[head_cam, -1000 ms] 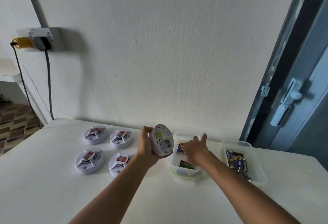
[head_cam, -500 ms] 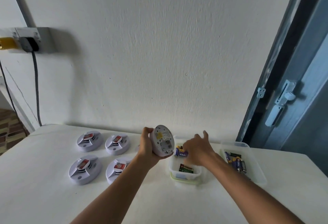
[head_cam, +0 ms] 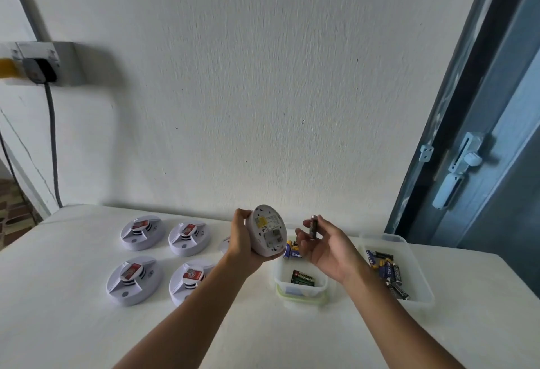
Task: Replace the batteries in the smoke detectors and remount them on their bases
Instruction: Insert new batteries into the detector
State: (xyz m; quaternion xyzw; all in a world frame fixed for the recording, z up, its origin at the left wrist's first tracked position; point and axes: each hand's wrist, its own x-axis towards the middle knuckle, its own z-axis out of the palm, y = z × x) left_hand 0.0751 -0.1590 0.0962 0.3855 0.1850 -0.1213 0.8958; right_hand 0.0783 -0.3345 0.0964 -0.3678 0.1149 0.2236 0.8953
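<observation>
1. Smoke detector (head_cam: 268, 231) in your left hand (head_cam: 243, 244): it is held above the bench (head_cam: 58, 325), tipped up on edge, with its underside facing right toward your other hand and its domed front against your palm.
2. Its long axis runs nearly upright, leaning a little left at the top; the open battery bay sits in the lower half of the underside.
3. Your left hand is wrapped around the detector's rim, thumb on top, fingers behind.
4. Your right hand (head_cam: 328, 247) is just right of the detector, not touching it, palm up, with a dark battery (head_cam: 313, 227) pinched upright between thumb and fingertips.
5. Below your hands stands a small clear tub (head_cam: 301, 294) holding more batteries; a larger clear tray (head_cam: 415, 289) with loose batteries is to its right.
6. Four other detectors (head_cam: 136, 279) rest flat on the bench to the left in two rows, faces up; a fifth white piece behind your left wrist is mostly hidden.
</observation>
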